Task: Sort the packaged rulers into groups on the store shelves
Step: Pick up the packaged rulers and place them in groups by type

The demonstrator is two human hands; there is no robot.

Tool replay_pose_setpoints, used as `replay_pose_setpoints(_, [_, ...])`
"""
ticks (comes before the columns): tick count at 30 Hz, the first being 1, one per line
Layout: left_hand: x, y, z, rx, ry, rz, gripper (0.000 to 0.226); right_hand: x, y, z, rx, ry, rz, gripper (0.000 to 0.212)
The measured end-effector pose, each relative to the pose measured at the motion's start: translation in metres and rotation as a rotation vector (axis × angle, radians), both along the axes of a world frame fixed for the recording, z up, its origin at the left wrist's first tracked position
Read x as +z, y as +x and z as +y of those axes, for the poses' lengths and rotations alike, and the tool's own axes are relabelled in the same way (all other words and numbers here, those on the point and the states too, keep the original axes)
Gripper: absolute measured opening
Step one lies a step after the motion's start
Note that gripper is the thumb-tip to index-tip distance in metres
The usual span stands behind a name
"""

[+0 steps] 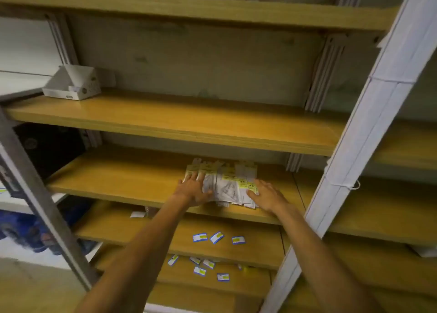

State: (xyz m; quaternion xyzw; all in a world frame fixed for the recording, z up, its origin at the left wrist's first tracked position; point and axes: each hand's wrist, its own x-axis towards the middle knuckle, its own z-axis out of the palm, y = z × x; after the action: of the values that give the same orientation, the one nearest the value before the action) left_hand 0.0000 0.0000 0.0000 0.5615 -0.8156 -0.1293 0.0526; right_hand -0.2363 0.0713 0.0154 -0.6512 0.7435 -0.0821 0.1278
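Many packaged rulers (pixel 227 182) lie in a loose, overlapping pile on the wooden shelf (pixel 118 182), toward its right end and reaching its front edge. The left hand (pixel 192 188) rests flat on the pile's left side with straight fingers, grasping nothing; the right hand (pixel 266 195) lies flat and relaxed against its right side. Blue-bordered price labels (pixel 215 237) are scattered on the two shelves below. A white cardboard tray (pixel 73 83) sits at the left end of the shelf above.
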Motion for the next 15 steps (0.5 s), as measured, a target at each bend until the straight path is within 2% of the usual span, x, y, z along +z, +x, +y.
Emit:
replay_pose_setpoints(6, [-0.023, -0.01, -0.046, -0.013, 0.029, 0.007, 0.079, -0.03, 0.011, -0.033, -0.033, 0.098, 0.024, 0.064])
replay_pose_setpoints(15, [-0.054, -0.025, -0.067, 0.036, 0.046, -0.02, 0.076, -0.051, 0.006, -0.064, -0.063, -0.001, 0.042, 0.06])
